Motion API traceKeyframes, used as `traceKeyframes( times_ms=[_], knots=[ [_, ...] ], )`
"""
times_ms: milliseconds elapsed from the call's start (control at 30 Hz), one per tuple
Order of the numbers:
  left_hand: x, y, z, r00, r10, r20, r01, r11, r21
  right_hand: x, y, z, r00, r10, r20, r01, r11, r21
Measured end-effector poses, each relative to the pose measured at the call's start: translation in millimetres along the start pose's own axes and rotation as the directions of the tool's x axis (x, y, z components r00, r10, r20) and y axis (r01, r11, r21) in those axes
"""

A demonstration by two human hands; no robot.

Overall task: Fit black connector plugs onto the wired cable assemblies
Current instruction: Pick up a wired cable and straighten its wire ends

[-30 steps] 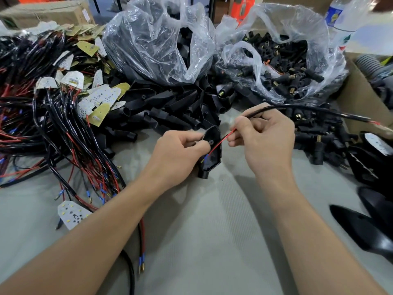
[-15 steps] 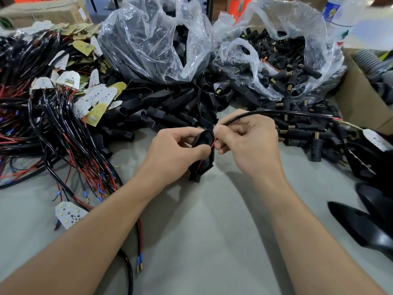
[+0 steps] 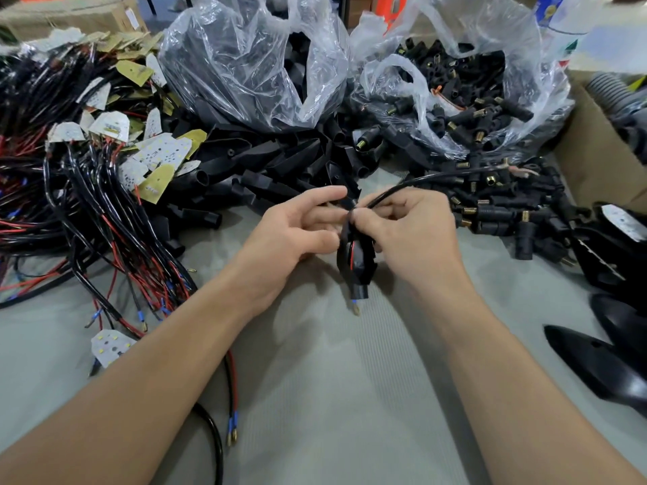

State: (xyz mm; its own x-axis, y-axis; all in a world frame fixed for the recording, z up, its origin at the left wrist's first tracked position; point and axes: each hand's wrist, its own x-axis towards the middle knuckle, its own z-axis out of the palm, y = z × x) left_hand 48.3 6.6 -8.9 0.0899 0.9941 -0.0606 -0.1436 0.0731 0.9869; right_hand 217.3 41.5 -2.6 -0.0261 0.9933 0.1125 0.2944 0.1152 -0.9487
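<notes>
Head view: the black tapered plastic connector plug (image 3: 355, 255) hangs between both hands, long axis pointing toward the person, narrow end nearest. The right hand (image 3: 416, 236) grip pinches the black sheathed cable (image 3: 413, 181) at the plug's far end. The left hand (image 3: 290, 239) grip is spread, its thumb touching the plug's side.

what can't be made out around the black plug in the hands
Head view, where the black sheathed cable enters the black plastic connector plug: covered by the right hand.
Head view, left hand grip on the plug: contact hidden behind it.
Head view, clear plastic bottle label: blurred, cut by top edge.
</notes>
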Motion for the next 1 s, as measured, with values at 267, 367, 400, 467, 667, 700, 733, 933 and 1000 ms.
traceKeyframes(
  times_ms=[267, 367, 400, 467, 667, 700, 733, 933, 1000],
  knots=[
    [-4, -2, 2, 0.964, -0.128, 0.235, 0.123, 0.992, 0.036, 1, 2, 3, 0.997, -0.014, -0.081, 0.016, 1.0, 0.027],
    [-2, -4, 0, 0.97, -0.103, 0.219, 0.118, 0.991, -0.057, -2, -3, 4, 0.993, -0.085, -0.087, 0.083, 0.996, -0.016],
    [-2, -4, 1, 0.971, -0.097, 0.219, 0.121, 0.988, -0.097, -3, -6, 3, 0.994, -0.086, -0.064, 0.086, 0.996, 0.001],
    [-1, -5, 0, 0.974, -0.09, 0.21, 0.123, 0.981, -0.149, -6, -12, 1, 0.999, -0.05, -0.003, 0.05, 0.998, 0.047],
    [1, -8, 4, 0.989, -0.073, 0.127, 0.092, 0.984, -0.155, -8, -21, -7, 0.999, -0.024, -0.032, 0.028, 0.99, 0.141],
    [1, -8, 5, 0.991, -0.069, 0.116, 0.086, 0.985, -0.149, -6, -20, -7, 1.0, -0.019, -0.018, 0.021, 0.995, 0.101],
    [2, -7, 5, 0.993, -0.068, 0.099, 0.082, 0.986, -0.148, -6, -21, -6, 1.0, -0.03, 0.008, 0.029, 0.997, 0.068],
    [-3, -1, 9, 0.989, -0.058, 0.139, 0.093, 0.962, -0.258, -15, -13, 12, 0.956, -0.123, 0.266, 0.177, 0.965, -0.192],
    [-4, 2, 9, 0.987, -0.056, 0.151, 0.103, 0.941, -0.324, -14, -13, 13, 0.947, -0.12, 0.299, 0.168, 0.976, -0.141]
  ],
)
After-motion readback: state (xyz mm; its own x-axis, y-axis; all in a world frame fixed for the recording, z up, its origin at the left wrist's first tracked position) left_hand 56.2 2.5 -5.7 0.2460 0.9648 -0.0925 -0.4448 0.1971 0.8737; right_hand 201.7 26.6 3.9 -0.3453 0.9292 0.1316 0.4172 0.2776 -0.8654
